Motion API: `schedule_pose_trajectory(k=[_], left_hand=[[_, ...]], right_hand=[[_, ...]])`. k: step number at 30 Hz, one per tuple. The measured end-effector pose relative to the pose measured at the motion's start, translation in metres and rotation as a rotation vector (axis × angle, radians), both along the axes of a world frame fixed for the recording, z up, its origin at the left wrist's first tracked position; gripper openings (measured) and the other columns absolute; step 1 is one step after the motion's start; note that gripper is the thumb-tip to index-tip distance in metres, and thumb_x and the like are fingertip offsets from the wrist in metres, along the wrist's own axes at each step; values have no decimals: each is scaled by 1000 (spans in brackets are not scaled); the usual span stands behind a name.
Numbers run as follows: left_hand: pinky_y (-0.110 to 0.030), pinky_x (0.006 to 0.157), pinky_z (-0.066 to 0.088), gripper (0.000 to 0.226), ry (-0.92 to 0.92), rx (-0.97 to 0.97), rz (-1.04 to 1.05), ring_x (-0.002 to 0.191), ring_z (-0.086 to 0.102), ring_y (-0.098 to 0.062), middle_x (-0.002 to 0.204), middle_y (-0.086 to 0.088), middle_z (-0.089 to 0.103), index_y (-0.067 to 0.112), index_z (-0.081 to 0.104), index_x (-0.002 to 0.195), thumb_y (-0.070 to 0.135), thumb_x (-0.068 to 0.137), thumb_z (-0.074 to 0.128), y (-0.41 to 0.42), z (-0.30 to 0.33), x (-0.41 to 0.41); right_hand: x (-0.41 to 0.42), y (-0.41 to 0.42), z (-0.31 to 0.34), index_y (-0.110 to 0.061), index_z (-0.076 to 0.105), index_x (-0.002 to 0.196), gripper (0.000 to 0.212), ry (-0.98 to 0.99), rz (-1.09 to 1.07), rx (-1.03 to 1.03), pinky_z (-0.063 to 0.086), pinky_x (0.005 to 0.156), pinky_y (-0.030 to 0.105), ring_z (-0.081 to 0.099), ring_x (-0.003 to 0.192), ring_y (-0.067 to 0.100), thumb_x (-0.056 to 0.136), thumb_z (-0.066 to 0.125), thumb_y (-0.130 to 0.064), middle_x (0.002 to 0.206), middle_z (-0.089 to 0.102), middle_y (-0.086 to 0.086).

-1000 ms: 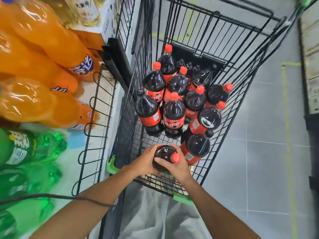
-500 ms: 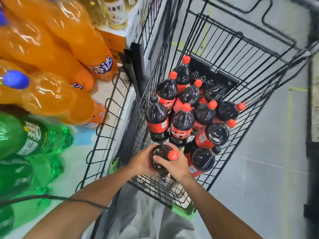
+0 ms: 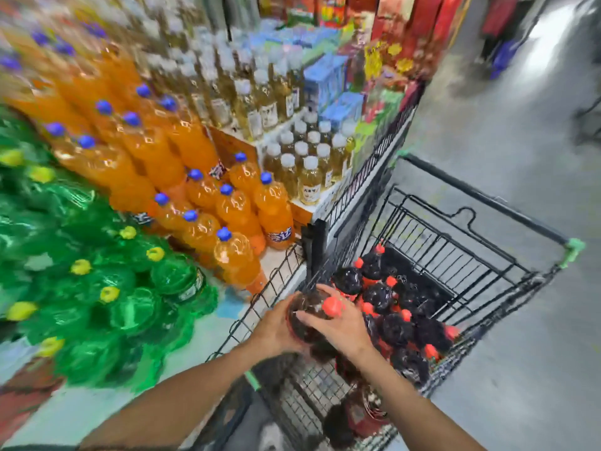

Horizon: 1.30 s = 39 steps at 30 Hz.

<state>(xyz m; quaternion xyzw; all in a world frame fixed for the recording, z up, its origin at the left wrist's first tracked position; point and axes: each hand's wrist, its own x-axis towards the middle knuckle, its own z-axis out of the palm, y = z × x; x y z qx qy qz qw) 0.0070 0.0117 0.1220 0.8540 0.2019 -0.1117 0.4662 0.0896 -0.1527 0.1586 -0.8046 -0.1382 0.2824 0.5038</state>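
A large dark cola bottle [image 3: 307, 315] with a red cap is raised above the near left corner of a black wire shopping cart [image 3: 481, 255]. My left hand [image 3: 276, 330] grips its left side and my right hand [image 3: 340, 330] wraps its shoulder just below the cap. Several more cola bottles [image 3: 390, 307] with red caps stand packed inside the cart. The picture is blurred by motion.
A shelf display to the left holds orange soda bottles [image 3: 195, 196] with blue caps, green bottles [image 3: 107, 288] with yellow caps, and pale yellow bottles [image 3: 292, 164] with white caps. A low wire fence [image 3: 276, 288] edges the shelf beside the cart. Grey floor [image 3: 520, 369] lies to the right.
My head has lifted and turned left, bringing the shelf display into view. Both hands have raised the cola bottle up from the cart toward its left rim.
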Motion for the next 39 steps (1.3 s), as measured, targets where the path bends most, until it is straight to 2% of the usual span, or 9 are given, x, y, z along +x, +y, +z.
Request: schedule_pose_trajectory(k=[3,7,16,19,25,28,31,36,39], left_hand=[[-26,108,38,105,-131,34,81,114,45,-4,127,16,46,30,38,144,31,55,95,-14,47,-1],[-41,107,47,106,-300,86,139,120,59,-6,129,15,62,44,44,135,21,47,97,-22,89,-10],[-39,99,53,102,-393,190,306,114,63,-3,122,14,67,35,50,134,23,44,96,-22,166,-74],[-28,99,52,98,-432,139,410,111,63,2,120,11,67,29,51,132,4,48,96,-12,183,-108],[-14,86,50,95,-519,190,540,100,65,4,113,16,68,48,50,120,6,44,90,29,206,-205],[-20,90,52,97,-558,220,590,103,66,0,115,17,68,52,50,121,16,41,91,54,216,-267],[-11,81,49,94,-624,143,691,93,63,15,111,13,65,31,48,121,-13,49,88,79,222,-327],[-11,88,48,95,-653,262,785,101,60,16,114,19,65,39,49,122,13,42,91,112,220,-422],[-30,93,55,97,-607,340,835,108,63,4,118,19,66,41,50,128,24,43,93,130,213,-462]], right_hand=[[8,-6,35,-46,66,119,70,-80,76,72,56,101,36,72,103,1,56,93,-61,107,78,-15],[10,-13,81,-38,63,134,76,-193,158,134,43,92,2,64,105,-13,65,94,-49,122,72,-17],[-33,-1,158,-40,61,135,78,-322,319,274,47,90,7,64,102,-9,65,92,-54,117,70,-19],[-62,20,177,-40,61,134,77,-385,380,281,52,98,21,66,107,-2,65,90,-57,116,71,-18],[-145,80,210,-29,63,135,76,-426,515,338,43,77,-3,56,88,-28,67,94,-43,108,67,-21],[-201,118,224,-34,66,130,82,-443,568,341,55,91,15,65,96,-16,56,91,-60,106,71,-21],[-259,155,235,-37,67,128,92,-498,634,337,56,98,27,69,101,-2,45,79,-75,111,75,-15],[-345,206,240,-43,65,124,78,-545,775,323,48,88,8,65,98,-11,53,87,-66,109,73,-20],[-382,229,234,-35,66,131,77,-535,801,332,51,92,13,66,100,-8,62,94,-52,112,73,-18]])
